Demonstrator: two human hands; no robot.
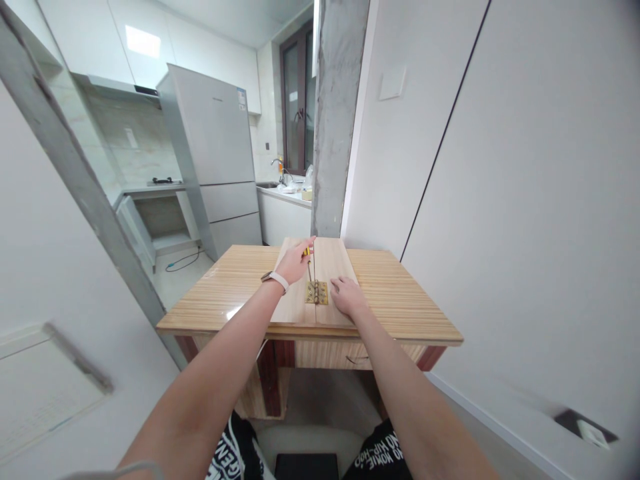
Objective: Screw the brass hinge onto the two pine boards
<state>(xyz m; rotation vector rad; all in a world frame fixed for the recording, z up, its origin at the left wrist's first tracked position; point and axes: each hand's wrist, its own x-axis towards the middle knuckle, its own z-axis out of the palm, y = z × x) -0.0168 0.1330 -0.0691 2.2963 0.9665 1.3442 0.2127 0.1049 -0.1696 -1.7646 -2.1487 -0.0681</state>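
Head view of a wooden table (400, 293) with two pale boards (295, 300) laid side by side at its middle. Shows the left hand (295, 262), watch (275, 279) at the wrist, curled shut round the yellow handle of a screwdriver (309, 263); holds the shaft slanting down to a brass hinge (317, 292) spanning the seam between the boards. Shows the right hand (349, 297) lying flat on the right-hand board, fingers loosely spread and gripping nothing, just beside the hinge's right edge. Includes dark shorts (377, 457) at the bottom edge, with white print partly legible as "HIP-HOP" and "HOMIE". Includes a grey refrigerator (215, 153) in the kitchen behind, with a small blue label (242, 99) near its top corner, too small to read.
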